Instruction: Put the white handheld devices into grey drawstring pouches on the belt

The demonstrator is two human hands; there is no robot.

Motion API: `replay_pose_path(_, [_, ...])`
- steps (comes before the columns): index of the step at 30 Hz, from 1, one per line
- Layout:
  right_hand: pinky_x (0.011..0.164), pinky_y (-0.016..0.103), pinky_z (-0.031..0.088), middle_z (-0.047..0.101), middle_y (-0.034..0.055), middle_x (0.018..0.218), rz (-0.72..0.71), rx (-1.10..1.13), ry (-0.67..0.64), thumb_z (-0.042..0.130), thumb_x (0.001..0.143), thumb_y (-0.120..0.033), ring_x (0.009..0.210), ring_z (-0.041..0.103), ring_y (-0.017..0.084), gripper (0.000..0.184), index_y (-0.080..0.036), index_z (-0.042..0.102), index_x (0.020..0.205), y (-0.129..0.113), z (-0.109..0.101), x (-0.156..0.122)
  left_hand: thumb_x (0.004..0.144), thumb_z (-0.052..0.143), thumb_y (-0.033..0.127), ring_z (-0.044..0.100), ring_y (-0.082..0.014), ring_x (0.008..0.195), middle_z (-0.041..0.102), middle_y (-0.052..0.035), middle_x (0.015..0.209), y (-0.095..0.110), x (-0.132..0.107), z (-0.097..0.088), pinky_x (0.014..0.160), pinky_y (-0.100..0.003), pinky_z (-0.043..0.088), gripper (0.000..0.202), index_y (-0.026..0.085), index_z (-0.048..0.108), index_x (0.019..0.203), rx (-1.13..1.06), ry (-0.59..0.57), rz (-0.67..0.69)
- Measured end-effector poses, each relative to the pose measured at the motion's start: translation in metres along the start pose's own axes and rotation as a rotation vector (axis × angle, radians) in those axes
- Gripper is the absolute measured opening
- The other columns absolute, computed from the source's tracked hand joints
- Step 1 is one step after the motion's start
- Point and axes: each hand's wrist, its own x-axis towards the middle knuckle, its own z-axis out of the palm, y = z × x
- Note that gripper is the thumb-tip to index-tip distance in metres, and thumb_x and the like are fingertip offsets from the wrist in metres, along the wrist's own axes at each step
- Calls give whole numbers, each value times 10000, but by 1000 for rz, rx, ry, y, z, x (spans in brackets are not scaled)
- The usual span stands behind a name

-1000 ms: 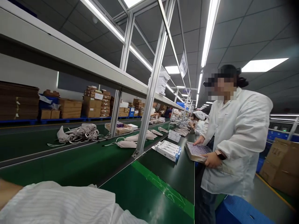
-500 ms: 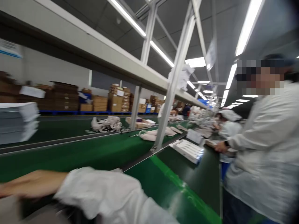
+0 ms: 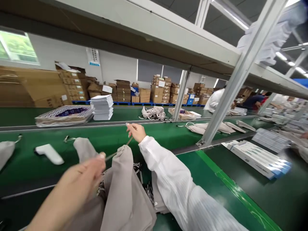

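Observation:
I hold a beige drawstring pouch (image 3: 126,189) up over the green bench, its mouth gathered shut. My right hand (image 3: 136,131) pinches one end of the pouch's drawstring, pulled out to the far side. My left hand (image 3: 83,179) pinches the other end of the cord, close to the camera. More beige pouches (image 3: 83,149) lie under and behind it. A white handheld device (image 3: 49,153) lies on the green conveyor belt (image 3: 29,166) to the left.
A tray of small purple parts (image 3: 64,115) and a stack of white booklets (image 3: 102,107) sit beyond the belt. White boxes (image 3: 257,155) lie at the right. A slanted metal post (image 3: 237,80) holds an overhead shelf. Other workers stand far right. Cardboard boxes line the back wall.
The view swung left from a co-worker in white to my own bench. Both my hands came up into view, pulling the pouch's drawstring apart.

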Motion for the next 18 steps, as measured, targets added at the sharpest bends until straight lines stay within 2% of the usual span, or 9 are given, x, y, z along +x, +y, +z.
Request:
replay_pose_path(3, [437,172,360,615,6,777,-4,679,-746,490,750,-316,473,468,54,341,-181,496,1064,-42,15,-17,781,437,429,258,-78,426,252,50,503,19,-2,-3,373,-176,256,342,178,346,566,-206,144,133])
replay_pose_path(4, [485,173,392,608,-1,773,-40,825,-901,612,644,-297,551,513,70,413,-168,512,1023,-57,23,-24,797,423,422,286,-83,448,256,48,513,22,-2,-5,403,-180,284,325,181,361,588,-205,171,183])
replay_pose_path(5, [553,186,423,602,-1,778,-69,933,-949,661,580,-291,616,537,85,407,-157,545,946,-70,30,-30,809,405,423,309,-88,466,266,46,517,24,-2,-6,427,-183,301,316,183,379,605,-168,173,219])
replay_pose_path(7, [676,226,443,594,-2,770,-49,1079,-767,701,501,-288,704,556,115,370,-146,565,815,-85,36,-35,822,369,441,358,-97,506,316,40,532,23,-3,-8,468,-187,323,313,190,434,646,-23,155,268])
replay_pose_path(10, [747,268,438,587,27,862,116,1045,44,655,540,-331,767,559,133,397,-147,527,868,-72,21,-23,810,382,438,453,-122,637,473,19,678,11,1,-5,558,-200,365,266,214,520,776,279,132,323])
replay_pose_path(12, [789,279,421,552,63,991,222,780,604,602,594,-355,868,540,145,490,-145,448,1009,-46,3,-11,784,412,428,499,-161,767,539,-5,848,-4,10,1,659,-237,392,265,220,545,881,493,20,325])
replay_pose_path(13, [804,287,410,538,72,1025,275,592,740,584,611,-366,906,527,154,533,-149,404,1064,-30,-5,-6,775,412,424,504,-185,832,546,-24,922,-13,15,3,714,-263,392,288,208,553,903,590,-86,323])
replay_pose_path(15, [781,310,412,560,61,984,389,191,624,552,640,-393,883,540,178,546,-177,365,1106,-1,-11,-1,765,397,417,488,-222,932,538,-69,1000,-31,25,7,809,-312,368,352,166,538,969,698,-203,267])
replay_pose_path(18, [723,339,412,594,76,895,546,-281,186,491,695,-413,847,552,224,468,-182,395,1091,33,0,-7,761,383,386,472,-235,970,539,-86,1012,-48,33,11,841,-339,348,334,159,534,954,793,-293,169])
